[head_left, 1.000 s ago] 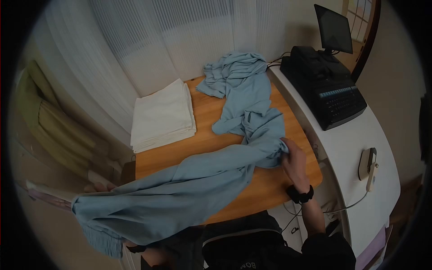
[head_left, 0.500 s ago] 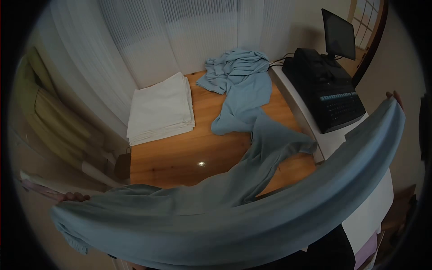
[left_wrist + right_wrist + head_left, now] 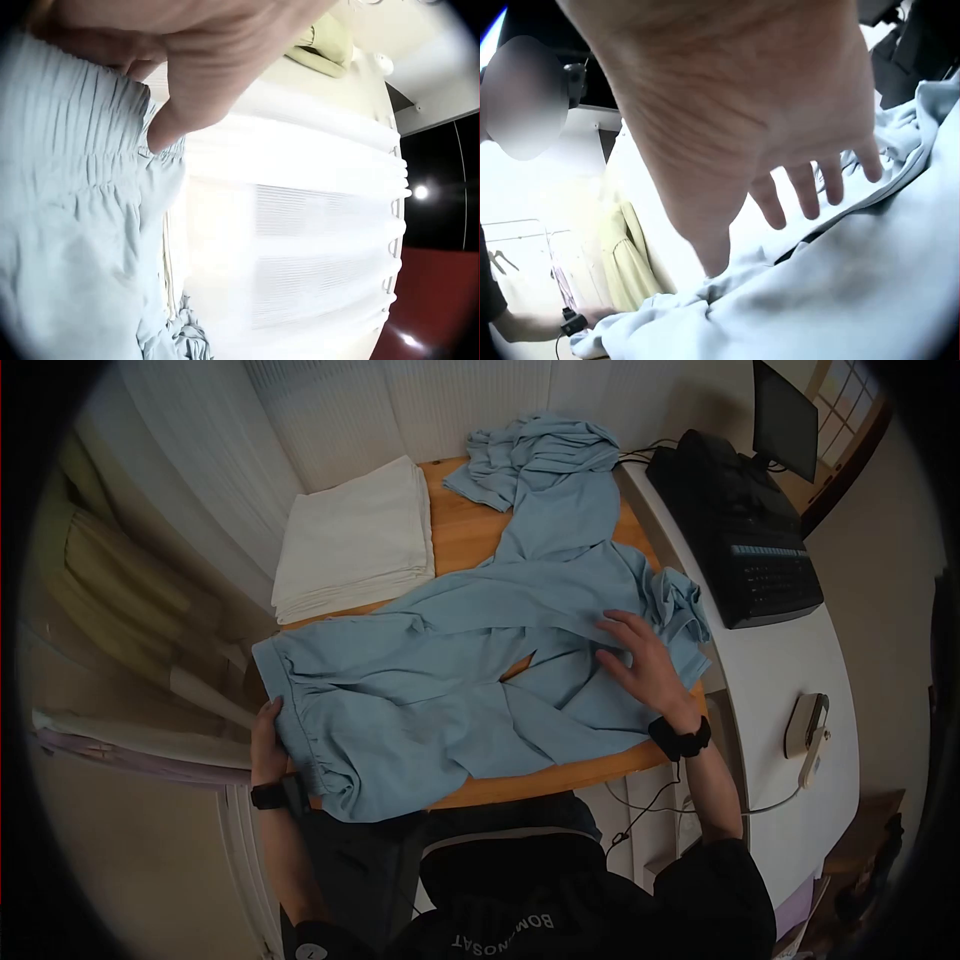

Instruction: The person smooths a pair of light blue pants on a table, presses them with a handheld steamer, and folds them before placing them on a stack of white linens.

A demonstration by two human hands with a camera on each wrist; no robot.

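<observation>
Light blue trousers point(image 3: 400, 730) with a gathered elastic waistband point(image 3: 75, 112) lie spread across the wooden table, waist to the left and legs to the right. At the waistband's near left edge, my left hand point(image 3: 268, 745) pinches the fabric; its thumb point(image 3: 166, 129) lies on the gathers in the left wrist view. My right hand point(image 3: 648, 668) is over the trouser legs, fingers spread and palm down. In the right wrist view those fingers point(image 3: 804, 191) are straight and hold nothing. Bunched cloth covers the far right end of the legs.
A stack of folded white cloth point(image 3: 355, 540) sits at the back left of the wooden table point(image 3: 465, 540). More crumpled blue fabric point(image 3: 545, 455) lies at the back. On the right, a white counter point(image 3: 780, 730) carries a black cash register point(image 3: 750, 550). Curtains hang behind.
The trousers, earlier stretched up between both hands, now lie flat on the table. My right hand swung out right with the fabric, then let go and came back over the legs.
</observation>
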